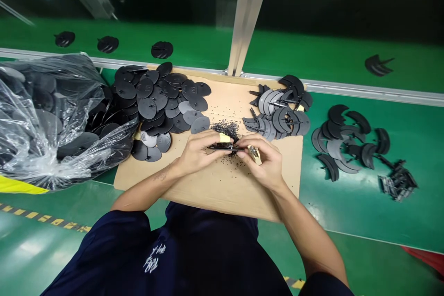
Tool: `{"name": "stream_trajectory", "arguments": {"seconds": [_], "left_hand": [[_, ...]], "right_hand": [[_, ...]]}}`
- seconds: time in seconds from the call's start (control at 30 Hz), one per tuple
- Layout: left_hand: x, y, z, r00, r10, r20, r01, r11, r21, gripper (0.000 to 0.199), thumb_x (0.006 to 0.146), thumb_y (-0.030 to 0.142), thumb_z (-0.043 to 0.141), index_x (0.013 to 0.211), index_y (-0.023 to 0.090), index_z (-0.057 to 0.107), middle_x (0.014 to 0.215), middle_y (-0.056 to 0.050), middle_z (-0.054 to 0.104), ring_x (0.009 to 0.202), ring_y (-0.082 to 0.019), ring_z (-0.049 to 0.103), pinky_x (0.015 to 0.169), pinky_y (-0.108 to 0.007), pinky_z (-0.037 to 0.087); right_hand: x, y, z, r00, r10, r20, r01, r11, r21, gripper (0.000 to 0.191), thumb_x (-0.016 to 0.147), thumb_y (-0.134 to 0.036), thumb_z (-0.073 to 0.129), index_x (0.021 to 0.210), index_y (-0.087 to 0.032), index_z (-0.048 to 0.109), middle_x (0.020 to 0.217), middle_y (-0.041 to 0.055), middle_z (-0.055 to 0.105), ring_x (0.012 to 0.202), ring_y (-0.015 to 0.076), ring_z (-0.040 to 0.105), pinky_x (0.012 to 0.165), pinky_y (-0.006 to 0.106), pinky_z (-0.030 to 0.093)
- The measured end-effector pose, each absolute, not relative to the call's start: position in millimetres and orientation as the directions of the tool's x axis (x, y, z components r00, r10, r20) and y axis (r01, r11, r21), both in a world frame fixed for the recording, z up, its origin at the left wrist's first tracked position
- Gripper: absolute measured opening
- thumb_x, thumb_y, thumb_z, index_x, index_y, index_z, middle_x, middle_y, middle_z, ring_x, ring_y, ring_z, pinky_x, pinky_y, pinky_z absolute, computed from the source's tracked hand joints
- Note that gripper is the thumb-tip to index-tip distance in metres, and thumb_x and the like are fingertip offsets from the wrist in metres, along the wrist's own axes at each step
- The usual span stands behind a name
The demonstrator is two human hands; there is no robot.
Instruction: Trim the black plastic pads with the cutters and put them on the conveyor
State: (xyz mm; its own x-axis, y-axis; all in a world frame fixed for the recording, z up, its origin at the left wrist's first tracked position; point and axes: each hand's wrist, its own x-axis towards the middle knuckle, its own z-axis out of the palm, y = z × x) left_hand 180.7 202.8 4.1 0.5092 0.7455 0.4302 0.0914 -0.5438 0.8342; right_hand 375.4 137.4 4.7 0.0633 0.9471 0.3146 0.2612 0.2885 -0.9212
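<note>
A thin black plastic part is held edge-on between my two hands above the cardboard. My left hand is closed on its left side, with a yellow wrap on one finger. At its right end, the fingers of my right hand pinch together, with a pale wrap around one finger; whether they grip this part or a tiny piece against it is hidden. Under and behind the hands lies a heap of tiny black pieces, some scattered toward me.
A cardboard sheet covers the green table. Black oval discs are heaped at left beside a clear plastic bag of more discs. Curved black pieces stand at right, with others beyond. A metal post rises behind.
</note>
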Motion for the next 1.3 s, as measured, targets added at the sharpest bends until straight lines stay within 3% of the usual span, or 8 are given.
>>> {"name": "stream_trajectory", "arguments": {"seconds": [0.17, 0.47, 0.67, 0.97, 1.3], "left_hand": [[180.2, 204.8, 8.4, 0.524, 0.713, 0.466, 0.089, -0.59, 0.802, 0.018, 0.091, 0.023, 0.074, 0.108, 0.018, 0.076, 0.098, -0.007, 0.077, 0.091, -0.015, 0.072, 0.083, -0.029, 0.06], [178.6, 207.7, 5.2, 0.537, 0.673, 0.508, 0.06, -0.632, 0.773, 0.022, 0.091, 0.023, 0.074, 0.113, 0.02, 0.075, 0.094, -0.005, 0.075, 0.084, -0.014, 0.068, 0.076, -0.028, 0.057], [179.2, 207.8, 3.8, 0.544, 0.659, 0.52, 0.036, -0.637, 0.77, 0.024, 0.09, 0.021, 0.074, 0.114, 0.019, 0.075, 0.095, -0.006, 0.076, 0.084, -0.014, 0.069, 0.076, -0.029, 0.057], [177.7, 208.8, 0.1, 0.546, 0.642, 0.538, 0.013, -0.649, 0.761, 0.024, 0.09, 0.021, 0.075, 0.113, 0.017, 0.074, 0.094, -0.007, 0.076, 0.084, -0.014, 0.069, 0.075, -0.029, 0.058], [175.4, 208.9, 5.9, 0.576, 0.668, 0.472, 0.071, -0.616, 0.785, 0.02, 0.092, 0.023, 0.073, 0.11, 0.016, 0.074, 0.092, -0.005, 0.074, 0.082, -0.013, 0.068, 0.075, -0.026, 0.057]], "right_hand": [[388.3, 140.3, 10.7, 0.034, 0.938, 0.345, 0.381, 0.307, -0.872, 0.012, 0.089, -0.032, 0.073, 0.098, -0.025, 0.069, 0.099, 0.0056, 0.072, 0.09, 0.0215, 0.068, 0.077, 0.038, 0.057], [405.7, 145.2, 14.1, -0.218, 0.893, 0.394, 0.73, 0.417, -0.541, 0.021, 0.09, -0.018, 0.057, 0.108, -0.023, 0.067, 0.099, 0.0073, 0.07, 0.084, 0.0225, 0.061, 0.072, 0.038, 0.049], [406.1, 145.6, 15.4, -0.283, 0.879, 0.384, 0.793, 0.439, -0.422, 0.018, 0.092, -0.019, 0.057, 0.106, -0.022, 0.067, 0.088, 0.0054, 0.069, 0.075, 0.0199, 0.057, 0.066, 0.035, 0.043], [406.7, 146.7, 23.3, -0.347, 0.858, 0.379, 0.816, 0.476, -0.329, 0.013, 0.096, -0.019, 0.055, 0.101, -0.018, 0.067, 0.084, 0.006, 0.07, 0.071, 0.0182, 0.057, 0.064, 0.032, 0.046], [410.2, 150.6, 25.0, -0.365, 0.85, 0.381, 0.873, 0.455, -0.178, 0.023, 0.097, -0.016, 0.048, 0.084, -0.018, 0.067, 0.069, 0.0028, 0.065, 0.064, 0.0152, 0.056, 0.057, 0.029, 0.038]]}}
